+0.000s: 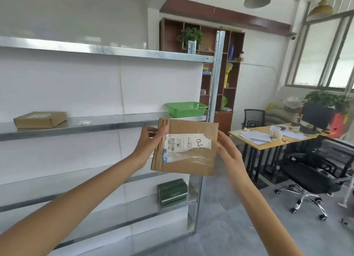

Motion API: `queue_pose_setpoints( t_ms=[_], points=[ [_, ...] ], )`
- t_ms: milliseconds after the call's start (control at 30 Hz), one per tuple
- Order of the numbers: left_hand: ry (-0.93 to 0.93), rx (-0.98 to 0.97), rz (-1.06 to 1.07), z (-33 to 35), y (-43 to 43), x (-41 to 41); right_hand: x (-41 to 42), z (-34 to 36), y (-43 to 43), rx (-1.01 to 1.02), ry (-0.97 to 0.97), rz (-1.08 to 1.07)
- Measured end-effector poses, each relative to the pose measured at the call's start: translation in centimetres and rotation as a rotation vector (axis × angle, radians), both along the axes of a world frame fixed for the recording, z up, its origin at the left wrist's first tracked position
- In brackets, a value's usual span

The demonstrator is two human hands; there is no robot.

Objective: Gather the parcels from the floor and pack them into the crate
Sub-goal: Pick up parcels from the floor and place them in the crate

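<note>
I hold a flat brown cardboard parcel (191, 159) up in front of me, its white shipping label and clear tape facing me. My left hand (148, 142) grips its left edge, thumb on the front. My right hand (229, 152) presses against its right edge, fingers behind it. A green plastic basket (186, 108) sits on the middle metal shelf just behind the parcel. A second flat brown parcel (40, 119) lies on that same shelf at the far left. No crate on the floor is in view.
The metal shelving unit (107, 121) fills the left half; a dark green box (172, 191) stands on a lower shelf. To the right are a wooden desk (268, 140) with papers and a monitor, black office chairs (310, 177), and grey floor between.
</note>
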State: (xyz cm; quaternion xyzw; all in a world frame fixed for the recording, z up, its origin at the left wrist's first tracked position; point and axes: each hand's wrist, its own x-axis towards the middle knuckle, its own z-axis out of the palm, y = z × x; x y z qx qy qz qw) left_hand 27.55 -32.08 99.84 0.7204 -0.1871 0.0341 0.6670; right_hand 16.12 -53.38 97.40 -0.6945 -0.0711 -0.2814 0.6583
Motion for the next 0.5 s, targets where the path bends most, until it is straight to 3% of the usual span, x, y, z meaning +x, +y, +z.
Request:
queue_pose_setpoints(
  t_ms=[233, 500],
  points=[
    [0.127, 0.056, -0.018, 0.9, 4.0, -5.2, -3.5, -1.7, 3.9, 0.188, 0.226, 0.19],
    [0.306, 0.165, -0.243, -0.7, 14.5, -11.0, -6.2, -3.1, 12.5, 0.533, 0.246, 0.179]
  ],
)
